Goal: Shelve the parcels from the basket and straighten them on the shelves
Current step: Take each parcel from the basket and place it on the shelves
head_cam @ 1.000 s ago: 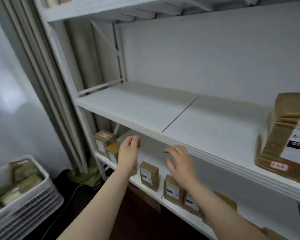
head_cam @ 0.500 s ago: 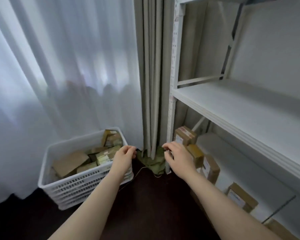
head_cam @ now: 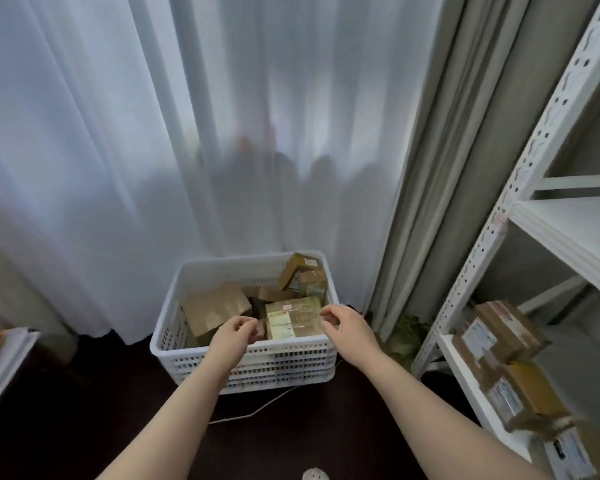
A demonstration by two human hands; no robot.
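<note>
A white slotted basket (head_cam: 201, 271) stands on the dark floor in front of the curtain, holding several brown cardboard parcels. A taped parcel (head_cam: 293, 317) lies at its front right, a plain flat one (head_cam: 215, 311) at the left. My left hand (head_cam: 231, 337) hovers over the basket's front rim with loosely curled fingers and holds nothing. My right hand (head_cam: 347, 327) hangs just right of the taped parcel, fingers relaxed, also holding nothing. On the lower shelf (head_cam: 465, 372) at the right stand several labelled parcels (head_cam: 499, 330).
White sheer curtain (head_cam: 187, 133) and a grey drape (head_cam: 440, 168) hang behind the basket. The white metal shelf post (head_cam: 492, 237) rises at the right. A thin cable (head_cam: 257, 407) runs on the floor under the basket. A white object (head_cam: 0, 355) sits at the far left edge.
My view has swung left from the shelves to the basket, now centred. Both hands have moved from the shelf edge to just above the basket's front, one on each side of the taped parcel.
</note>
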